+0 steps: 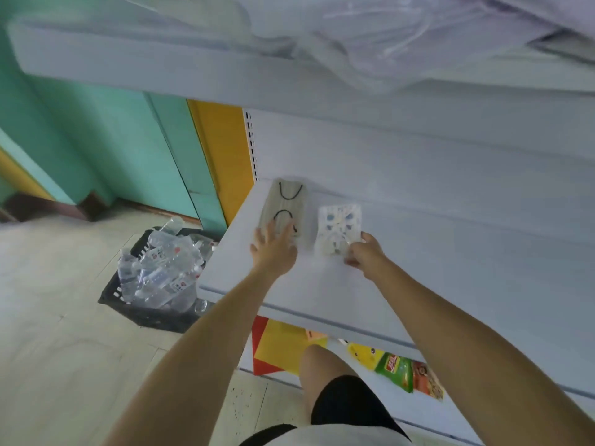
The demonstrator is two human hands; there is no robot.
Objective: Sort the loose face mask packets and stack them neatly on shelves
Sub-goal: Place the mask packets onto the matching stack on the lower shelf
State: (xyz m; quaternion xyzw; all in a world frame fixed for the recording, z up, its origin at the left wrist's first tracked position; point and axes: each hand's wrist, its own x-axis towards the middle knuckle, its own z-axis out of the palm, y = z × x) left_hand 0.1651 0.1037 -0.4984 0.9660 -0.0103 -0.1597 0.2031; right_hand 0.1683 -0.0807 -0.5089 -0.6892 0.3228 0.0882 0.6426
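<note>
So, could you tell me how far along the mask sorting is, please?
Early, it seems. Done: a beige packet and a blue-patterned packet lie side by side on the white shelf. In hand: the left hand presses flat on the beige one; the right hand pinches the patterned one's near corner. Left: the black basket on the floor holds what look like many loose packets.

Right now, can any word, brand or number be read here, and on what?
No text is readable.
Green packet: red label, too blurred.
Bottles in the black basket: labels too small.
Beige mask packet, patterned mask packet: no lettering shows.
</note>
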